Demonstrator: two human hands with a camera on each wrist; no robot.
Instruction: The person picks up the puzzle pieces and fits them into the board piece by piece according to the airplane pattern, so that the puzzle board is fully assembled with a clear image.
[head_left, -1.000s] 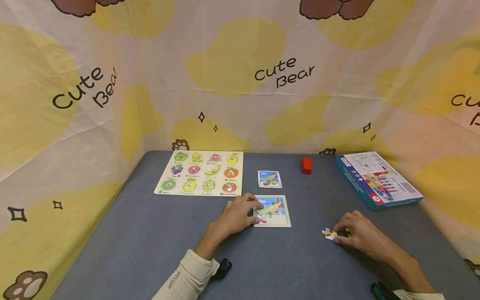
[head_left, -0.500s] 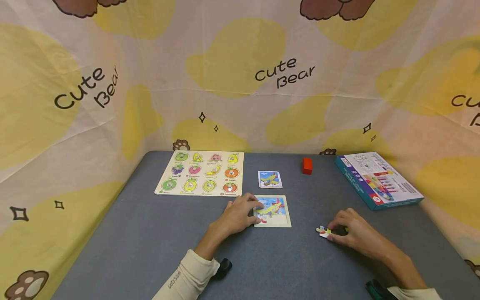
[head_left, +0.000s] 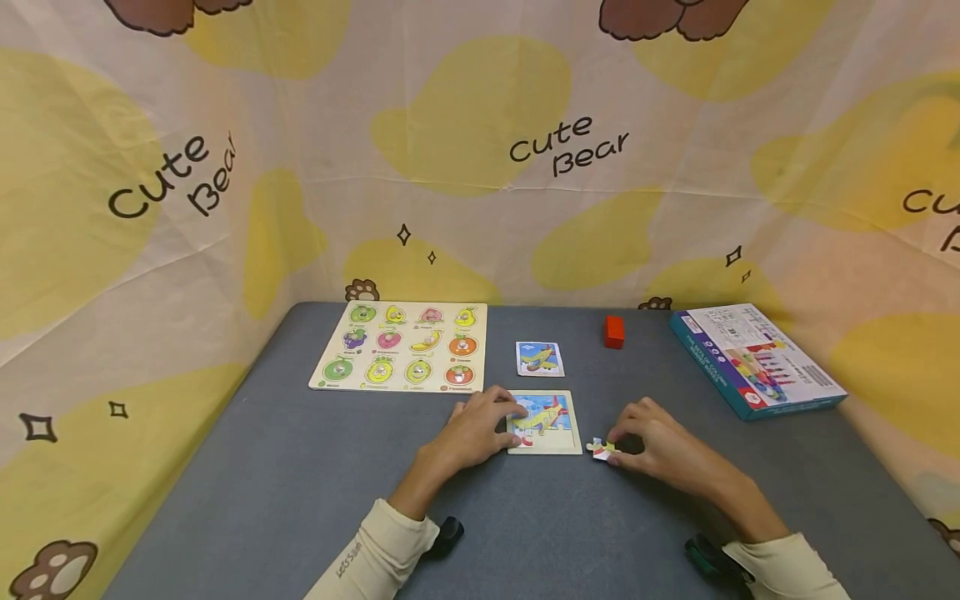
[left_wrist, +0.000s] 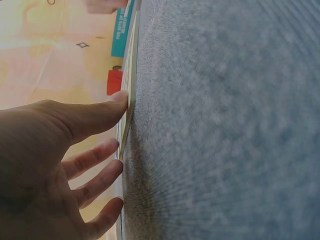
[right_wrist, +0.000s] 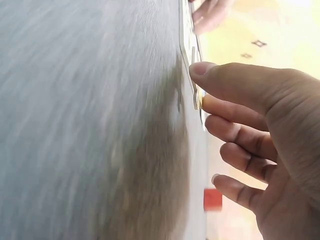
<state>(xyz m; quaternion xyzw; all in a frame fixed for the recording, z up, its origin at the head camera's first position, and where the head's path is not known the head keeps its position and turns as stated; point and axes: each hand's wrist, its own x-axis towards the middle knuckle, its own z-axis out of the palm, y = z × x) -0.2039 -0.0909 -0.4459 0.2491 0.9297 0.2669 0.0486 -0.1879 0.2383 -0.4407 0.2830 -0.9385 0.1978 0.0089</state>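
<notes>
A small jigsaw puzzle in a pale wooden frame [head_left: 575,423] lies mid-table, showing a yellow airplane with a bare strip at the lower right. My left hand [head_left: 468,431] rests on its left side, thumb and fingers spread and touching the edge and face. Just right of the frame, my right hand [head_left: 671,450] pinches a jigsaw piece [head_left: 601,449] with white, red and yellow on it between thumb and index finger. The right wrist view shows this piece [right_wrist: 195,100] edge-on, close to the frame, with the other fingers loosely bent.
Behind the puzzle lies an airplane picture card [head_left: 539,359]. A fruit board [head_left: 405,346] is at the back left, beyond the left hand. A red block [head_left: 613,332] stands at the back, and a teal-edged box [head_left: 759,358] lies at the back right.
My right hand has carried the jigsaw piece leftward across the table, from well right of the frame to beside its right edge. The left hand and the frame have stayed still.
</notes>
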